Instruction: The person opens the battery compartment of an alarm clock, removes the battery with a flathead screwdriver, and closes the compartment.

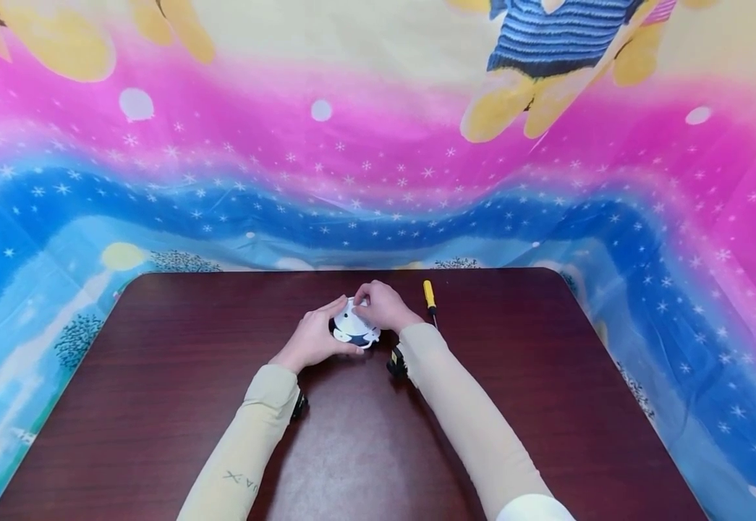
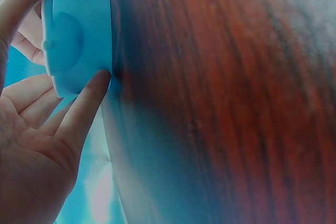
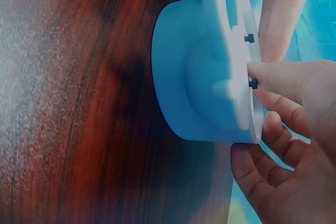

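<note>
A round plastic housing [image 1: 359,329], white with dark parts in the head view and tinted blue in the wrist views, sits on the table. My left hand [image 1: 315,336] holds it round the side, thumb at the near edge and fingers at the far edge. Two small black screws [image 3: 250,38] stand up from its top face in the right wrist view. My right hand [image 1: 385,307] is over the top, its thumb and a curled finger at the lower screw [image 3: 253,83], seemingly pinching it. The left wrist view shows the housing's smooth side wall [image 2: 86,40].
A yellow-handled screwdriver [image 1: 429,293] lies right of the hands, its shaft toward the right sleeve. The dark red-brown wooden table [image 1: 189,347] ends at a patterned cloth backdrop [image 1: 378,159] behind and at both sides.
</note>
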A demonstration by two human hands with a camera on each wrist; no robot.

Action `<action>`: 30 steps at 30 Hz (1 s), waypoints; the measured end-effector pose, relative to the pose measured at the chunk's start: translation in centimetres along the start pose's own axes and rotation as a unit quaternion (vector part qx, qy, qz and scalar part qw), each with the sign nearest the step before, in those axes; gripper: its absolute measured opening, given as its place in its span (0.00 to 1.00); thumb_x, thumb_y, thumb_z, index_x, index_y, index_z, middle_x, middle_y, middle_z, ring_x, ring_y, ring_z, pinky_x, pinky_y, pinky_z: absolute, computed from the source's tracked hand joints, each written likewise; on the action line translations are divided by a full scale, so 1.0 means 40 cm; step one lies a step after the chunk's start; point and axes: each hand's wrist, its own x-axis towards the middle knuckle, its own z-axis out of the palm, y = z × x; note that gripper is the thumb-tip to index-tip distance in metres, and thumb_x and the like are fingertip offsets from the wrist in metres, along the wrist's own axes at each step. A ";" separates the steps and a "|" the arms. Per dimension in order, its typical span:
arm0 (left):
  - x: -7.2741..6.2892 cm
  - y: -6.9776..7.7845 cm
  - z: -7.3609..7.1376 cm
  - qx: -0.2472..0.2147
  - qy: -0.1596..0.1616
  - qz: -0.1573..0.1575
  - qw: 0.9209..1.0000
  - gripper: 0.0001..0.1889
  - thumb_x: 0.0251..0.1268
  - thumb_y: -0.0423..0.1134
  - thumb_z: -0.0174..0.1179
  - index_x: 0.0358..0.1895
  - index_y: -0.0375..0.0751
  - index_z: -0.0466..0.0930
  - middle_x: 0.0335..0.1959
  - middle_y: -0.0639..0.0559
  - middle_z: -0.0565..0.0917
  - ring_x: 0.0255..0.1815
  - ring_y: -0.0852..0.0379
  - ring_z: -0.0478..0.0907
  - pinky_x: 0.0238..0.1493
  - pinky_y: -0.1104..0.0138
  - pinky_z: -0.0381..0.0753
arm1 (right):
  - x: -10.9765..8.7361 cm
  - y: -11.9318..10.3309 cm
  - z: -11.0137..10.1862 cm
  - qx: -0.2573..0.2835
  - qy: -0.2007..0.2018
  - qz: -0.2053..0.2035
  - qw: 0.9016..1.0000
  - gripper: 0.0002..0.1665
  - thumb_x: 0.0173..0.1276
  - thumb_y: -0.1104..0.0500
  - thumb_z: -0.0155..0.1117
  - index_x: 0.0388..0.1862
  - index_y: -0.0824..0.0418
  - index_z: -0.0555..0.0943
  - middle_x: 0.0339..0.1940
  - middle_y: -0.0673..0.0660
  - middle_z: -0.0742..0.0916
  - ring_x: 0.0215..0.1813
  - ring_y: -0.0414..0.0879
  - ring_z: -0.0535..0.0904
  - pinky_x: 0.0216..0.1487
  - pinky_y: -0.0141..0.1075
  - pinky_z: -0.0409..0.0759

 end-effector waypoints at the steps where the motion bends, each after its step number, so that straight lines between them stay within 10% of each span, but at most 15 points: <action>1: 0.000 0.000 0.001 0.000 0.001 0.001 1.000 0.58 0.43 0.57 0.82 0.77 0.38 0.64 0.78 0.47 0.64 0.75 0.43 0.62 0.71 0.48 0.65 | 0.000 0.000 0.001 0.000 0.001 0.001 1.000 0.07 0.72 0.57 0.68 0.44 0.60 0.85 0.36 0.54 0.78 0.37 0.47 0.73 0.38 0.36 0.74; 30: -0.002 0.010 -0.004 0.012 0.001 -0.008 1.000 0.58 0.42 0.56 0.83 0.78 0.37 0.63 0.77 0.48 0.64 0.74 0.42 0.64 0.70 0.46 0.64 | -0.015 0.016 0.032 0.013 0.083 -0.012 0.996 0.04 0.69 0.56 0.72 0.37 0.52 0.83 0.39 0.49 0.80 0.45 0.46 0.72 0.48 0.39 0.75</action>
